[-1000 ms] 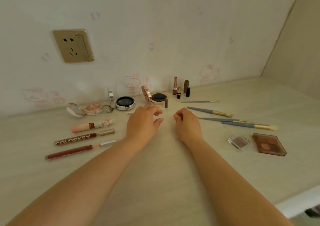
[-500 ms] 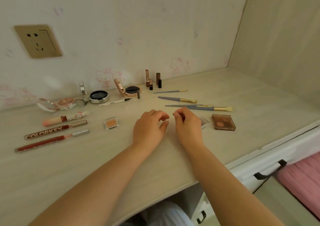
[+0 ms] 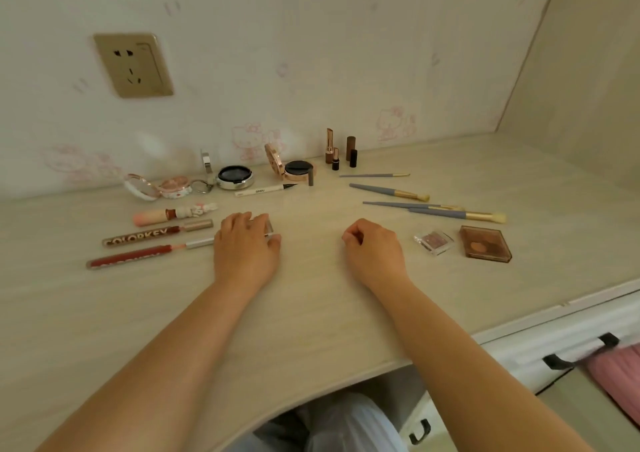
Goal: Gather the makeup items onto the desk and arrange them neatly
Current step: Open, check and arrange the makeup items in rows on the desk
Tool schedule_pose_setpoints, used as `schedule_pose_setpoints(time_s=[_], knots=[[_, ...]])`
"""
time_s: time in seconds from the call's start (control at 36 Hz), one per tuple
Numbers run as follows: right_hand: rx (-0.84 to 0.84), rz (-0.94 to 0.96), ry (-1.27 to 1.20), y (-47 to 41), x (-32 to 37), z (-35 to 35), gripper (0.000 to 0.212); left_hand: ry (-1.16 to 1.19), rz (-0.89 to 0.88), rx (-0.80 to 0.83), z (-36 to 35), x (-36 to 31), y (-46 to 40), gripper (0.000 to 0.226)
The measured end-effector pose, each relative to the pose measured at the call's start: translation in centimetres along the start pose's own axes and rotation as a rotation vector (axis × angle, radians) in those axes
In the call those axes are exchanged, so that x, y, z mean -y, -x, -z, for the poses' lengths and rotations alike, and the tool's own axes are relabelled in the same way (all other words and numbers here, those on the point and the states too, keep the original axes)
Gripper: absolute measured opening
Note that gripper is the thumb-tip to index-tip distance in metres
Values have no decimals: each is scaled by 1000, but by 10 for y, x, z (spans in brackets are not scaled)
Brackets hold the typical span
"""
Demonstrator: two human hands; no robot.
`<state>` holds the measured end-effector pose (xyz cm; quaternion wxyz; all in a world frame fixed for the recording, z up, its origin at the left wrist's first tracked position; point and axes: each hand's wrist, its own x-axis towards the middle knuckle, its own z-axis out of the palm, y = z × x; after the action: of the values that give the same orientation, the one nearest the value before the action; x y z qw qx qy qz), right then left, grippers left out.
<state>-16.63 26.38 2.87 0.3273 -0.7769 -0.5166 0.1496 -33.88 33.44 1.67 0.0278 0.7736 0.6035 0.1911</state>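
Makeup lies spread on the pale desk. My left hand lies over a small clear blush case, fingers curled around it; only one corner shows. My right hand rests on the desk with its fingers curled and nothing in it. Left of my hands lie three lip gloss tubes. Along the wall sit a pink compact, a black cushion compact, a rose-gold compact, an eyeliner pen and several lipsticks. To the right are grey brushes, a clear eyeshadow pan and a brown palette.
A wall socket is set above the desk at the left. A side panel closes the desk on the right. Below the front edge are drawers with black handles, pink fabric and my lap.
My hands have drawn apart. The left hand slid left and now covers the small blush case that lay bare half a second ago. The right hand stayed curled beside the eyeshadow pan.
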Motion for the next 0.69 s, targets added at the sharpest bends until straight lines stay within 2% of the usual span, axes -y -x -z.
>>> schedule_pose_setpoints(time_s=[0.22, 0.33, 0.5, 0.61, 0.69], knots=[[3, 5, 74, 1, 4, -3, 21, -5, 12, 12, 3, -2, 3, 41], [15, -10, 48, 1, 7, -3, 20, 110, -32, -10, 4, -4, 5, 47], [77, 45, -234, 3, 27, -17, 19, 439, -111, -29, 10, -8, 18, 51], [129, 61, -461, 7, 48, -29, 29, 618, -112, -45, 14, 1, 23, 52], [245, 49, -596, 8, 63, -35, 38, 721, -100, -48, 18, 11, 24, 54]])
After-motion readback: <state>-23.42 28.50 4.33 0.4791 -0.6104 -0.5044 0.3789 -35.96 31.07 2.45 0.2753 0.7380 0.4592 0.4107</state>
